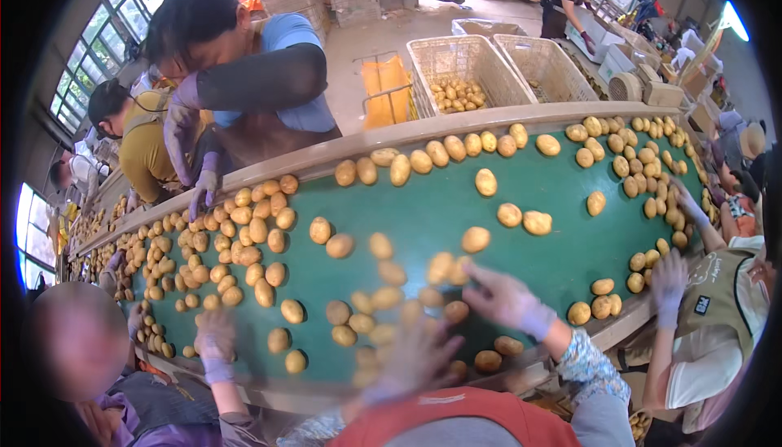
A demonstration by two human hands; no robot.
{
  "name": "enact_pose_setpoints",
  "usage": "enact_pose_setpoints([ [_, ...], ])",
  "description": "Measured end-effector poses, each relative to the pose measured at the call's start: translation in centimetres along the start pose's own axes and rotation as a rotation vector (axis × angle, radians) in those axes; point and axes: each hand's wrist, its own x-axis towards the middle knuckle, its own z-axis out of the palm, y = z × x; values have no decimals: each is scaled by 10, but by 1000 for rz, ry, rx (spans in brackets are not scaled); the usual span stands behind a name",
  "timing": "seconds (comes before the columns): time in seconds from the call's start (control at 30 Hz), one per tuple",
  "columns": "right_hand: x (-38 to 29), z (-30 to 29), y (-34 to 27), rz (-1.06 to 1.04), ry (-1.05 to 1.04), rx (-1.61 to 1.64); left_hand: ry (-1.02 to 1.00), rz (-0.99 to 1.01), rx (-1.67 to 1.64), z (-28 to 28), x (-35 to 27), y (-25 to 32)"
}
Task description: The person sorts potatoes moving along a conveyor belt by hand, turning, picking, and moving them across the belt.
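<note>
My left hand (pixel 415 355), gloved and blurred by motion, is low over the green conveyor belt (pixel 391 202) near its front edge. Its fingers look spread, with blurred potatoes (pixel 382 334) beside and beyond them. To the right, my right hand (pixel 507 300) wears a pale glove and reaches in over the belt. Its fingertips meet a blurred potato (pixel 458 271); whether they grip it I cannot tell. Another potato (pixel 456 312) lies between my hands. Close to the front rail, below my right hand, are two brown potatoes (pixel 487 361) (pixel 507 345).
Wooden rails (pixel 366 135) border the belt. Many potatoes crowd its left part (pixel 244 233) and far right end (pixel 647 166). Co-workers' gloved hands reach in at left (pixel 215 334), right (pixel 669 282) and across (pixel 204 187). Plastic crates (pixel 464 56) stand beyond the far rail.
</note>
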Motion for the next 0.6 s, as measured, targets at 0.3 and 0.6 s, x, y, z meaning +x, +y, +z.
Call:
enact_pose_setpoints([
  [0.3,265,-9,-17,131,439,-230,-25,-336,174,-25,-41,-74],
  [0.6,116,89,-136,-477,-87,-88,227,-778,179,-61,-90,-156],
])
